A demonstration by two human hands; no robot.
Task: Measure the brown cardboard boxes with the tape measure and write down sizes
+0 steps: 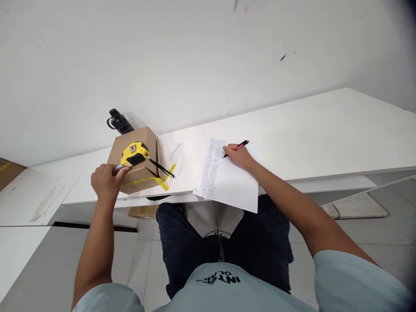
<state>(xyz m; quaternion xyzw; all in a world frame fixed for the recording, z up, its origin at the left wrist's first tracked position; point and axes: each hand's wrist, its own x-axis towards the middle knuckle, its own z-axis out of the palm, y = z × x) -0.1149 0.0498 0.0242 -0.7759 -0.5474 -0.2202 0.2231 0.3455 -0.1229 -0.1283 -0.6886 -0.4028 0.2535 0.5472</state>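
My right hand (239, 157) is closed around a red and black pen (241, 145), with the pen's tip at the sheet of paper (238, 188). Rows of small handwriting cover the paper's left part, and its near edge hangs over the table edge. On the left, my left hand (106, 178) is closed at the near side of a cardboard box (147, 138). Its fingers pinch a slim, greyish-purple, pen-like object (118, 168), partly hidden by them. Just beyond lies a yellow and black tape measure (134, 154) on the box, its black strap hanging to the right.
Yellow printed adhesive tape (162, 183) sticks out from the box's near right corner. A black bottle (120, 122) stands behind the box by the wall. The white table (312, 134) runs along the wall to the right. Another brown box (9, 173) is at the far left.
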